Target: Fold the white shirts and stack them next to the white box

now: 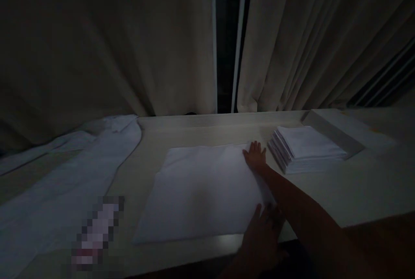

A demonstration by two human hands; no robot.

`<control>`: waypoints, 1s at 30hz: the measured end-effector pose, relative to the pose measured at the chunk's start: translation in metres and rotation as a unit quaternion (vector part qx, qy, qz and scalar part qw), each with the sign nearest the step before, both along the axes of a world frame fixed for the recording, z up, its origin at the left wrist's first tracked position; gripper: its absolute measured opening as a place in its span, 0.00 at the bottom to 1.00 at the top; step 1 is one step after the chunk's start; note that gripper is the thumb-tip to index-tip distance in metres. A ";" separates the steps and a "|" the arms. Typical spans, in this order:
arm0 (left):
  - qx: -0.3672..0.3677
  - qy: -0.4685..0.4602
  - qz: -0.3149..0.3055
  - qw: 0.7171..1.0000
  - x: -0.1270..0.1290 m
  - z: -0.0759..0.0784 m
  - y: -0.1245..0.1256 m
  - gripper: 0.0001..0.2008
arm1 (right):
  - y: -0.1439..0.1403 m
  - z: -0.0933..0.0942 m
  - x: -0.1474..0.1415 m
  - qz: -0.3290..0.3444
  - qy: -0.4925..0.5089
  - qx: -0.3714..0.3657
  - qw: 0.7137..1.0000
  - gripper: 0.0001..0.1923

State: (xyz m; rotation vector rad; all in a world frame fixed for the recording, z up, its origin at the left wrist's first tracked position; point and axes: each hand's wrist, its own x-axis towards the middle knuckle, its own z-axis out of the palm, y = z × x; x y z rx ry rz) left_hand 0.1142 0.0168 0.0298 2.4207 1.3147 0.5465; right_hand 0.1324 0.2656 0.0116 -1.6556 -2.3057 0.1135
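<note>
A white cloth [207, 188], folded into a wide flat shape, lies on the pale table in front of me. My right hand [255, 156] rests palm down on its far right corner with the fingers spread. Nearer to me, my left hand [263, 231] touches the cloth's near right edge. Its fingers look stretched out and apart, though dim light hides some detail. Close to my right hand stands a stack of folded white cloths [308, 147].
A loose white cloth [81, 179] spreads over the table's left side. Over its edge lies a blurred-out phone-like object [99, 229]. Behind the stack sits a pale flat box or board [353, 128]. Beige curtains [175, 45] hang beyond the table's [327, 197] back edge.
</note>
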 end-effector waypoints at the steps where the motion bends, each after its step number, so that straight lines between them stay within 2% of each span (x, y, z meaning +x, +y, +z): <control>1: 0.021 -0.001 0.005 1.000 -0.002 -0.002 -0.004 0.44 | -0.007 0.000 -0.007 0.008 -0.004 0.010 1.000 0.27; 3: 0.077 -0.010 0.039 0.996 -0.017 -0.011 -0.014 0.39 | -0.024 -0.005 -0.022 0.032 -0.017 0.026 0.999 0.32; 5: 0.133 -0.014 0.128 0.983 -0.053 -0.018 -0.029 0.29 | -0.042 -0.013 -0.039 0.083 -0.031 0.021 0.996 0.32; 7: 0.146 0.002 0.298 0.943 -0.111 -0.019 -0.050 0.21 | -0.058 -0.017 -0.060 0.143 -0.038 0.007 0.989 0.30; 9: 0.097 0.019 0.469 0.877 -0.181 -0.013 -0.075 0.19 | -0.068 -0.013 -0.087 0.183 -0.033 -0.002 0.983 0.28; 10: 0.064 0.029 0.534 0.843 -0.216 -0.009 -0.087 0.20 | -0.072 -0.008 -0.104 0.195 -0.021 -0.007 0.981 0.27; 12: 0.011 0.034 0.598 0.801 -0.275 -0.004 -0.109 0.22 | -0.077 0.005 -0.142 0.215 0.011 -0.020 0.976 0.25; 14: -0.040 -0.003 0.614 0.788 -0.311 -0.008 -0.123 0.22 | -0.080 0.018 -0.183 0.239 0.034 -0.032 0.970 0.24; 16: -0.091 -0.049 0.611 0.785 -0.326 -0.017 -0.128 0.21 | -0.081 0.027 -0.224 0.257 0.034 -0.038 0.965 0.23; 19: -0.155 -0.088 0.604 0.777 -0.327 -0.028 -0.127 0.20 | -0.077 0.031 -0.276 0.260 0.009 -0.051 0.964 0.23; 21: -0.171 -0.091 0.600 0.776 -0.325 -0.026 -0.126 0.18 | -0.069 0.028 -0.303 0.252 -0.015 -0.064 0.966 0.23; 25: -0.184 -0.078 0.591 0.781 -0.327 -0.012 -0.131 0.15 | -0.050 0.017 -0.346 0.220 -0.063 -0.093 0.969 0.24; 30: -0.209 -0.071 0.572 0.790 -0.330 -0.006 -0.139 0.15 | -0.041 0.001 -0.374 0.195 -0.097 -0.102 0.971 0.22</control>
